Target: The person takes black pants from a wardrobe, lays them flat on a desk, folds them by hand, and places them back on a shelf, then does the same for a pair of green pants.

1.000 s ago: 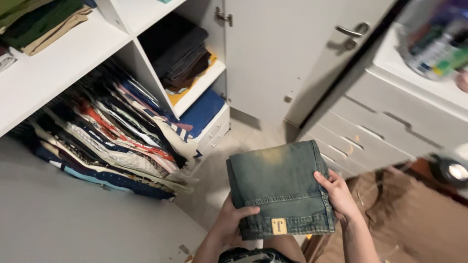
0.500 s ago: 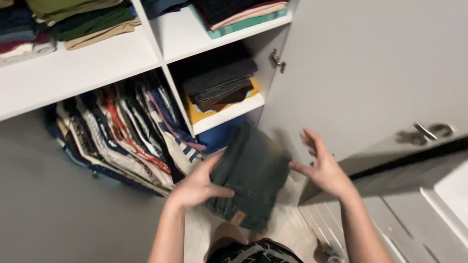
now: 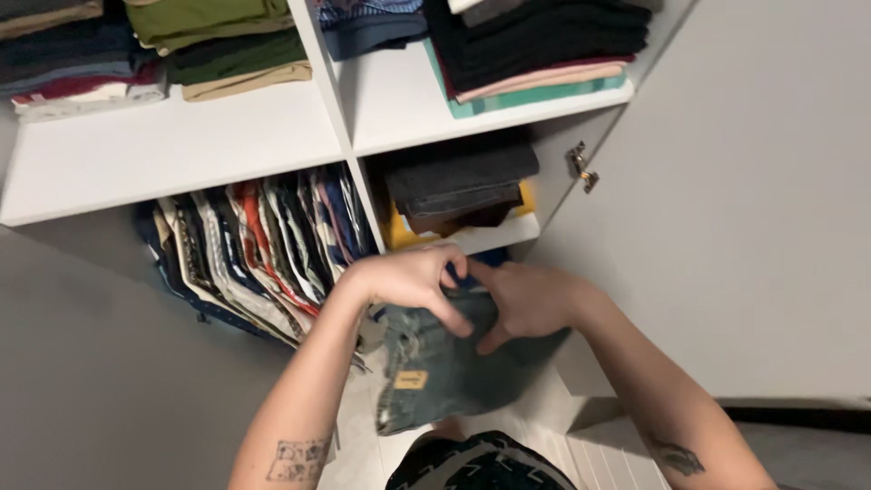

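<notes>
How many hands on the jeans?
2. The left hand grips the top edge of the folded jeans; the right hand presses on them just beside it. Fingertips are partly hidden under the fabric.

**One head-worn camera looking down into an open wardrobe**

A single view comes from a camera on the person's head. It tilts steeply downward and forward, close above both forearms, which enter from the bottom edge. White wardrobe shelves [image 3: 181, 145] fill the upper frame, slanted by the head's tilt. An open grey door [image 3: 744, 227] fills the right side.
</notes>
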